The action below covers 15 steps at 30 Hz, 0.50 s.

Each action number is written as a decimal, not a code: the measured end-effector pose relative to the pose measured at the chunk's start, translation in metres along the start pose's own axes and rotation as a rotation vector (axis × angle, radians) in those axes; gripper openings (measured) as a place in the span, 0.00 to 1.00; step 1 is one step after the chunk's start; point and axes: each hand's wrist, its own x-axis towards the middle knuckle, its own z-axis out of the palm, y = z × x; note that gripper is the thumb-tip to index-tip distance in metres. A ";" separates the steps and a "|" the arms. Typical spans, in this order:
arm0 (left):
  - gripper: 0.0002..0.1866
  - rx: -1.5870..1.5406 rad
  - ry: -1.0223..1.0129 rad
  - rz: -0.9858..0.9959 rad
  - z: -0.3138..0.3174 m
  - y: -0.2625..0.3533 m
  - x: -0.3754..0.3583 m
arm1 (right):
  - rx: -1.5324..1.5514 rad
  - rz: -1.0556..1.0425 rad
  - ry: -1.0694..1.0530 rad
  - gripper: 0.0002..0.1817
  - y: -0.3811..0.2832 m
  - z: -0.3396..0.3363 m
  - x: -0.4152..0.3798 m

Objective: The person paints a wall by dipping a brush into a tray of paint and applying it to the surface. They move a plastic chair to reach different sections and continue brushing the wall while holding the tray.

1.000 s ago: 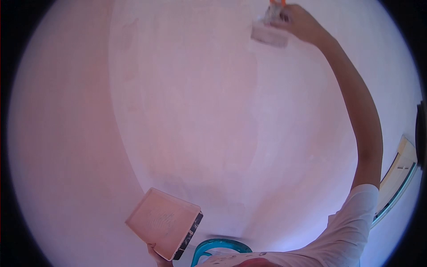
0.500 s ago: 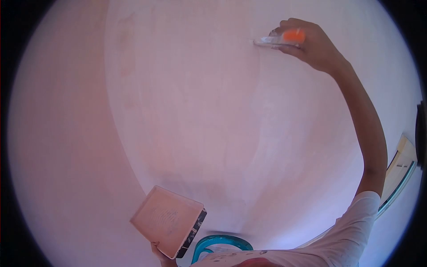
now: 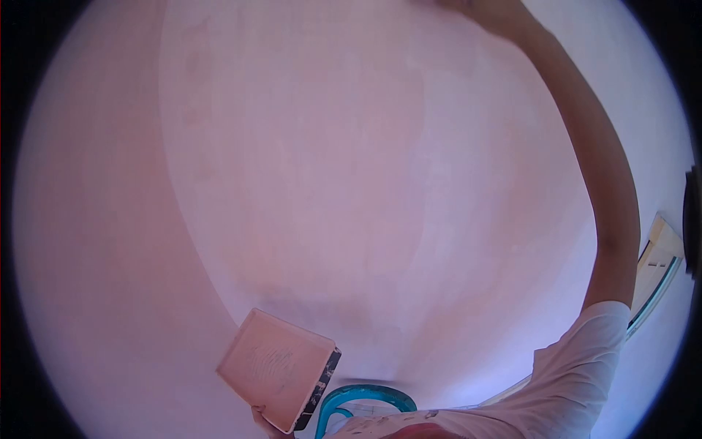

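Observation:
My left hand grips the lower edge of a paint tray, its thumb over the rim. The tray is tilted towards me, coated in pale pinkish paint, with a ridged patch in the middle and a dark, paint-spattered side. My right arm stretches up along the pale pink wall. At the top edge of the view, my right hand is blurred and partly cut off. Its fingers and anything in them are hidden.
A teal curved rail, perhaps a chair back, stands below, right of the tray. At the right is a cream-framed panel with a teal edge. A vertical line runs down the wall's left side, and its paint looks patchy.
My right hand has moved up to the top edge, and the pale tool with an orange part that it held has left the view. The left hand and tray have barely shifted.

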 end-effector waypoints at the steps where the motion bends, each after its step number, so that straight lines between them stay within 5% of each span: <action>1: 0.38 0.041 0.001 0.026 0.023 0.005 -0.008 | 0.145 0.013 -0.274 0.15 -0.019 -0.026 -0.004; 4: 0.38 0.033 -0.014 0.017 0.012 0.007 -0.005 | 0.201 -0.114 -0.465 0.16 -0.041 -0.057 -0.017; 6: 0.38 -0.011 -0.045 -0.013 -0.002 0.004 0.000 | 0.559 0.356 -0.580 0.15 -0.046 -0.076 -0.018; 9: 0.38 -0.031 -0.048 0.016 -0.001 0.004 0.002 | 0.573 0.244 -0.528 0.15 -0.022 -0.051 -0.006; 11: 0.38 -0.016 -0.028 0.002 -0.004 0.003 -0.001 | 0.311 0.331 -0.609 0.15 -0.017 -0.033 0.026; 15: 0.38 -0.001 0.087 -0.004 0.008 0.002 -0.006 | 0.009 0.315 -0.224 0.17 0.005 -0.001 0.064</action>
